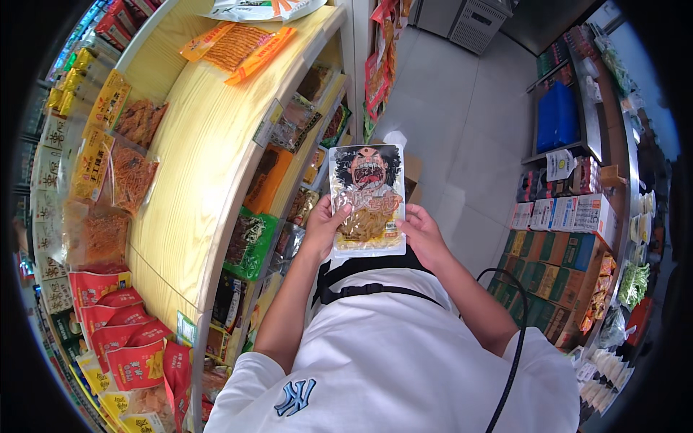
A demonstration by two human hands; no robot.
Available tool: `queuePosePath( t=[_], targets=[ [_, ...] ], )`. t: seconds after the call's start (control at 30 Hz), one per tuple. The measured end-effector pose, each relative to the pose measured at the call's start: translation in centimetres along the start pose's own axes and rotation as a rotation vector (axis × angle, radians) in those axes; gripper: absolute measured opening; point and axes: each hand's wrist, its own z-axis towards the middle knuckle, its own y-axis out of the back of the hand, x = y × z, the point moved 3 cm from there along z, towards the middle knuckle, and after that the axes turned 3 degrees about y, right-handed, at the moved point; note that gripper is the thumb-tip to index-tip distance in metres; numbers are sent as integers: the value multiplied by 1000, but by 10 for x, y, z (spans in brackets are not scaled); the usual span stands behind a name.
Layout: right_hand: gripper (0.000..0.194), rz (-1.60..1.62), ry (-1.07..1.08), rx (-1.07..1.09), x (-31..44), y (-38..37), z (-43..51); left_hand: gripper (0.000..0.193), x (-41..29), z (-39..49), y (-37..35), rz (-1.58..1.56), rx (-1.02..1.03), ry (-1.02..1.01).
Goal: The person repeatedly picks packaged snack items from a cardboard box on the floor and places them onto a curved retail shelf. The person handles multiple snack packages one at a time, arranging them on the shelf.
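Observation:
A sealed plastic snack packet is held upright in front of my waist, its printed face towards me. It shows a cartoon head with a wide-open mouth, writing, and brownish food through a clear lower part. My left hand grips its left edge with the thumb on the front. At the right edge my right hand pinches it, thumb also in front. The fingers behind the packet are mostly hidden. To the left of my hands runs a pale wooden shelf, with an orange snack packet lying flat on it.
Red snack bags and clear packets of shredded snacks line the shelf's back. More packets fill lower tiers. Packets hang from a post. Across the tiled floor stand stacked cartons and a blue crate. A black cable crosses my right side.

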Motion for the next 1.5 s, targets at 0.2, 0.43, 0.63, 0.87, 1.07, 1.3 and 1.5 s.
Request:
queuePosePath(
  t=[0.2,0.43,0.63,0.87,1.07,1.3,1.5],
  targets=[
    [48,-37,6,176,6,-35,3,32,-20,-22,4,97,-4,-79],
    [44,-61,11,168,-7,-35,20,60,-18,-42,7,256,-50,-129],
    [40,-88,-71,237,2,-31,35,78,-24,-48,-6,245,-27,-204],
    [38,-62,-101,271,34,-5,54,58,-32,-19,-35,369,107,-48],
    [45,-135,-130,216,72,35,75,51,-49,30,-67,432,-75,-211],
    [52,-254,-170,70,62,124,102,51,-117,134,-51,691,-423,-549],
    [47,-166,-223,-106,63,187,93,51,-161,233,5,956,-697,-633]
  ],
)
